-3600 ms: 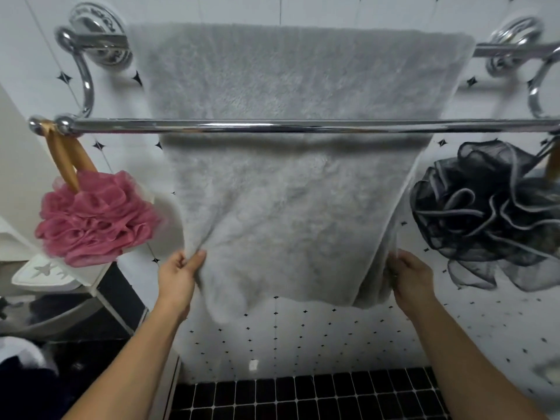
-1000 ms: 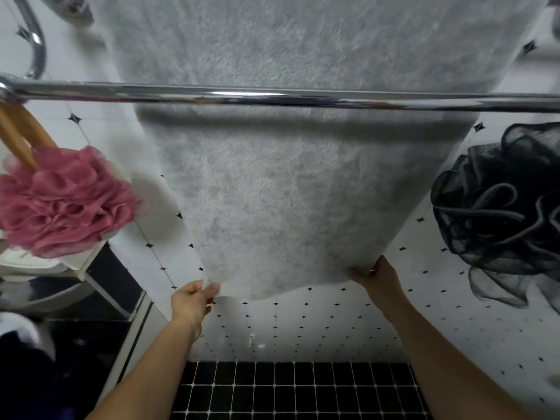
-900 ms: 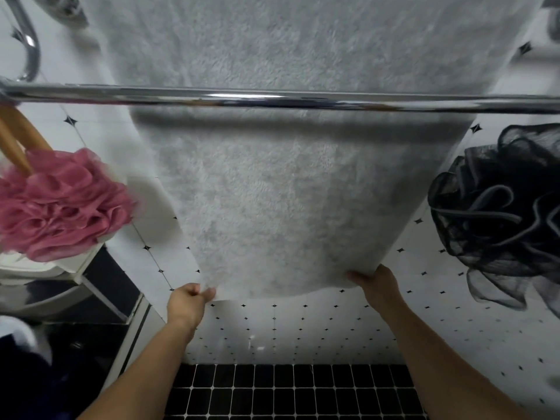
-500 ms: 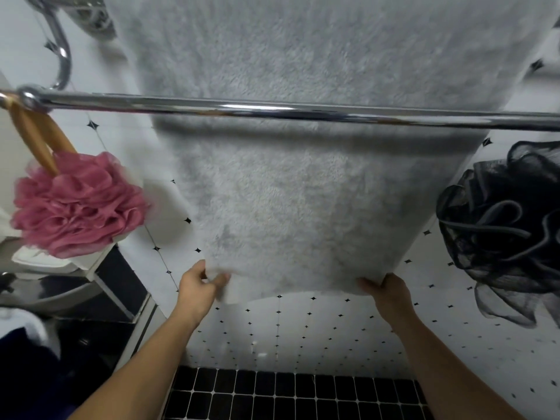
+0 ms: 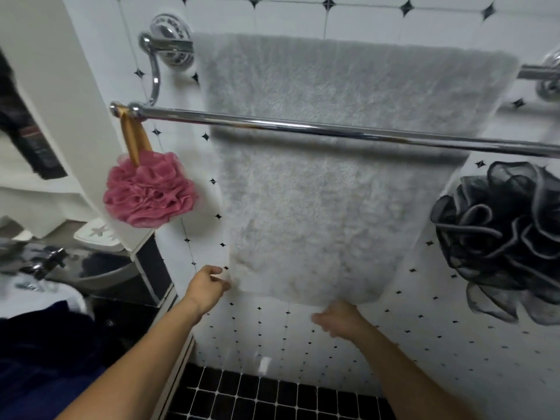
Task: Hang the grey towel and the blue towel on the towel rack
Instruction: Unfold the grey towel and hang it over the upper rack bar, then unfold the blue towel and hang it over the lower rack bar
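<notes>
The grey towel [image 5: 321, 207] hangs flat over the back bar of the chrome towel rack [image 5: 303, 127], behind the front bar. My left hand [image 5: 207, 284] is at the towel's lower left corner, with thumb and fingers pinched on the edge. Just under the bottom edge, my right hand [image 5: 339, 319] is blurred, its fingers loose and pointing left, off the cloth. The dark blue towel [image 5: 45, 353] lies in a heap at the lower left, below my left forearm.
A pink bath pouf [image 5: 148, 190] hangs from the front bar's left end, and a black pouf [image 5: 503, 234] hangs at the right. A sink counter with a white soap dish [image 5: 97, 236] sits left. White tiled wall behind, black tiles below.
My right hand has let go of the towel's lower right corner and slid left beneath the edge. The view has pulled back and now shows the whole rack.
</notes>
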`<state>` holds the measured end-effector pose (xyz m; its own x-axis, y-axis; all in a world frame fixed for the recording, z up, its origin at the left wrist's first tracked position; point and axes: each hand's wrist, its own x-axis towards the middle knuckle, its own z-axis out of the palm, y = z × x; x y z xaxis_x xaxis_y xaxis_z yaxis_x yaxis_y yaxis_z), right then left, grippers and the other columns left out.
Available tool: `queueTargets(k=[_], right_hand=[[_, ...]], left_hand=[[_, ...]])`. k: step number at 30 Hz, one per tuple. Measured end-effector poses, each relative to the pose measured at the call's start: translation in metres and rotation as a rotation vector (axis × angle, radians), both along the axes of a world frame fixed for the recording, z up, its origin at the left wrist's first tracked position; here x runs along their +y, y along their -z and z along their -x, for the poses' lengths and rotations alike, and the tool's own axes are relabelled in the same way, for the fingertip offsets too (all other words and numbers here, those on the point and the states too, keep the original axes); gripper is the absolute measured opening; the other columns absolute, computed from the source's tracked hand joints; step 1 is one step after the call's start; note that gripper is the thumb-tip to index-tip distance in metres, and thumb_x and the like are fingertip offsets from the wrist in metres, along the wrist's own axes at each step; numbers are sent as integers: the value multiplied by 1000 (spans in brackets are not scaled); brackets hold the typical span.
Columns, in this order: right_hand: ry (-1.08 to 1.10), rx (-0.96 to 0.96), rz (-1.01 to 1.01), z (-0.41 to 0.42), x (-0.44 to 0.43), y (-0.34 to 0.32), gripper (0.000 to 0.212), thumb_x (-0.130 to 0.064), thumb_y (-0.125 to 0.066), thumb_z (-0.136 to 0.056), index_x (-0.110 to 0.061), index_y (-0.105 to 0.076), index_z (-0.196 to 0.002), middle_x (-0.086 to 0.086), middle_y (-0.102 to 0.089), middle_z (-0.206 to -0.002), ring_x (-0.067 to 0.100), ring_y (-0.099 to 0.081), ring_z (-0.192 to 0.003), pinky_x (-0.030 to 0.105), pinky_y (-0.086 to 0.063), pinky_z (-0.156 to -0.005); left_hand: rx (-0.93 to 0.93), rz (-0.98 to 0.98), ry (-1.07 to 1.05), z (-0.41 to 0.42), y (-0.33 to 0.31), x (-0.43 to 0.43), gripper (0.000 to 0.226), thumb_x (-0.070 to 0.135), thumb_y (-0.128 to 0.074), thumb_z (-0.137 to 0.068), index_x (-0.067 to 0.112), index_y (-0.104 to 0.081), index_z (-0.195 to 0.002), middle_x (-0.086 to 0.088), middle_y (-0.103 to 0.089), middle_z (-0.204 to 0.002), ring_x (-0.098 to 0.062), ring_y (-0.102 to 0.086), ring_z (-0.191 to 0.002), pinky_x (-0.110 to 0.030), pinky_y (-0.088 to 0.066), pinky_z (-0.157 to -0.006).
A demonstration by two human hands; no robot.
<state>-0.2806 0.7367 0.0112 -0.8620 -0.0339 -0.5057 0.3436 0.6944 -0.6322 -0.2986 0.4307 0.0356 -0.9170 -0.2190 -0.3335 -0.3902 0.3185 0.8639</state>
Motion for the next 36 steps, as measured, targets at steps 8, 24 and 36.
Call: queueTargets(k=[8,24,36], right_hand=[[-317,137,94,-8,-170,-50,41,-46,-69,-78,-5,-67,-80,9,-72,-83,24,-67,-73,33,-54,-70],[-370,20,-116,-73,-526,76,90,-51,-76,-70,-14,-32,-139,15,-37,-133,35,-52,-113,41,-49,-93],[-90,254,-84,-70,-538,90,30,-21,-66,-85,-13,-58,-113,13,-69,-107,34,-64,-100,32,-46,-79]], left_hand=[[41,72,28,-73,-1,-102,10,1,-62,-88,10,-58,-85,-11,-61,-89,-23,-57,-81,-22,-45,-72],[-319,795,276,-217,115,-430,79,41,-69,-73,34,-34,-143,-3,-41,-133,-27,-46,-118,-41,-46,-90],[-101,293,38,-174,108,-448,20,13,-66,-87,14,-58,-68,-2,-60,-74,-23,-58,-76,-34,-43,-73]])
